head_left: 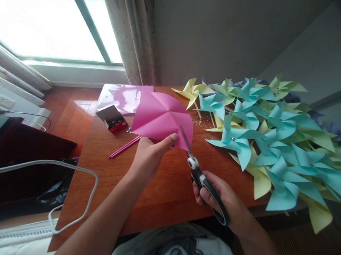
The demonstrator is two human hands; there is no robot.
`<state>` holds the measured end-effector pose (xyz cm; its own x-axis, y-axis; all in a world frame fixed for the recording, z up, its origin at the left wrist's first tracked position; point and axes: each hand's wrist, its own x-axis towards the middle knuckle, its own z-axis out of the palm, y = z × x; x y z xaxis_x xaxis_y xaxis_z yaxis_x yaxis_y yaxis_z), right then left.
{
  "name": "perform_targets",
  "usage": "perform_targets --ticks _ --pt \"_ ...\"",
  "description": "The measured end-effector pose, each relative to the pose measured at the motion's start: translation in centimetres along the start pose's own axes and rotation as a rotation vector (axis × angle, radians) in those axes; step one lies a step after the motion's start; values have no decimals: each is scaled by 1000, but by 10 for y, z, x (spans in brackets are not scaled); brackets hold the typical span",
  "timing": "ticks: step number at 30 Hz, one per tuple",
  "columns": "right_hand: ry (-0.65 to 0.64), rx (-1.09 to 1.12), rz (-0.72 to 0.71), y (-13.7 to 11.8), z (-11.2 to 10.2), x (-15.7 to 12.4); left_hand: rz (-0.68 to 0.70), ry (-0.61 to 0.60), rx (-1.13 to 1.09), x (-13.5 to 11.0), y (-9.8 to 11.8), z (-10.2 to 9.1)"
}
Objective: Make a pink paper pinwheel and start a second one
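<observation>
A sheet of pink paper (161,122), creased along lines that meet near its middle, is held above the table by my left hand (153,155). The thumb lies on top of its near edge, while the other fingers are mostly hidden underneath. My right hand (216,194) grips black, grey and white scissors (193,164) by their handles. The blades point away from me and meet the near right edge of the paper; one blade shows on top of it. Left of the paper, pink sticks (124,147) lie on the table.
A small open box (112,118) of metal pieces stands at the left, before a clear plastic pack with pink sheets (122,97). Many finished blue and yellow pinwheels (240,138) pile up at right. A white cable (94,186) loops past the table's (105,200) left edge.
</observation>
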<state>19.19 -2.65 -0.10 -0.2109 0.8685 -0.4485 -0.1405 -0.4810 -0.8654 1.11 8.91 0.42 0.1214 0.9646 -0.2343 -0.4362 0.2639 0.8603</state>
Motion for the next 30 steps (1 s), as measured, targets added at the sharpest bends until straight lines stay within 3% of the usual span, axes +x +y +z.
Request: perform_targets --ticks 30 --pt "57 -104 21 -1 2 3 -8 -1 0 0 0 0"
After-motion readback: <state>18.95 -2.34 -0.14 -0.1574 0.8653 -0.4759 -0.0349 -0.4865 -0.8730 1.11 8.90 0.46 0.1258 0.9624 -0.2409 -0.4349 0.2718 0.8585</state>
